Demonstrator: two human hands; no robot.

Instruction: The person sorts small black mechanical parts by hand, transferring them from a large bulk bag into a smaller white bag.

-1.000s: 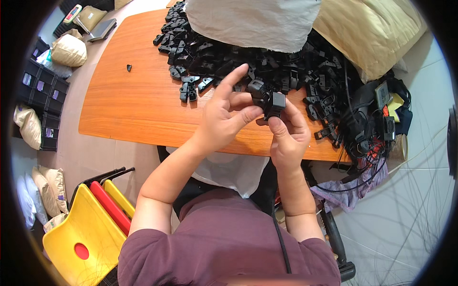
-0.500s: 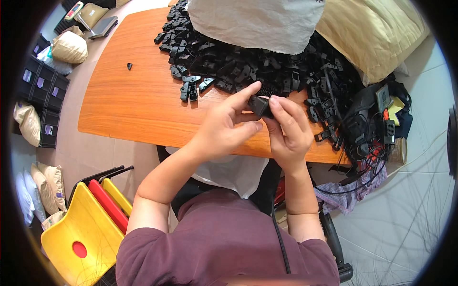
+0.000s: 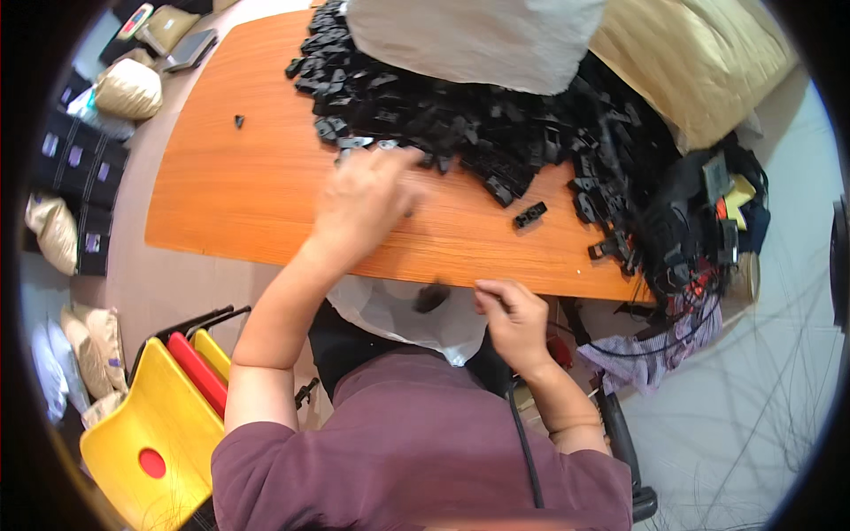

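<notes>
1. The left hand (image 3: 365, 199) is blurred over the worktop (image 3: 239, 195), near the heap of black parts (image 3: 434, 115); whether it grips anything, I cannot tell.
2. The right hand (image 3: 517, 320) has curled fingers, beside the worktop's near edge; its contents are unclear.
3. A blurred dark piece (image 3: 432, 297) shows against white sheeting (image 3: 381, 310).
4. A single black part (image 3: 530, 215) lies nearby.

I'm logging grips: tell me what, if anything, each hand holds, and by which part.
I see nothing held in the right hand; a blurred dark piece is apart from it. The left hand is too blurred to tell.
</notes>
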